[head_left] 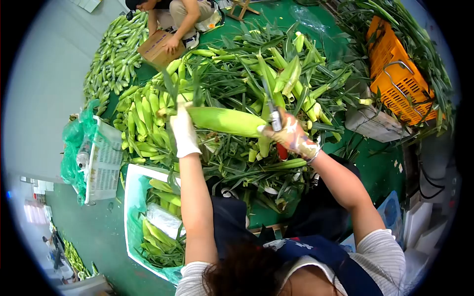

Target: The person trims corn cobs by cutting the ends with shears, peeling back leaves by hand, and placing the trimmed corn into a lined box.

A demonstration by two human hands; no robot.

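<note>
Head view shows a corn ear [224, 121], wrapped in green husk, held crosswise in front of the person, above a heap of leaves and stalks [224, 91] on the green floor [106, 229]. The left hand [183, 130], in a white glove, is clamped on the ear's left end. The right hand [291, 135], in a stained glove, is closed around a bladed tool [275, 117], its blade pointing away to the far side, with the thumb against the ear's right end. Just left of the heap lies a pile of green ears [145, 116], and another pile of ears [113, 56] spreads at the far left. Beside that one, a crouching person [185, 15] has a hand on a cardboard box [157, 48]. Near left, a white box [132, 192] with a green liner holds more ears and a clear plastic packet [164, 220]; beyond it stands a white crate [104, 163] with green netting [74, 155] over its left side. At the far right, an orange crate [395, 84] sits tilted among long leaves, above a grey crate [368, 121].
</note>
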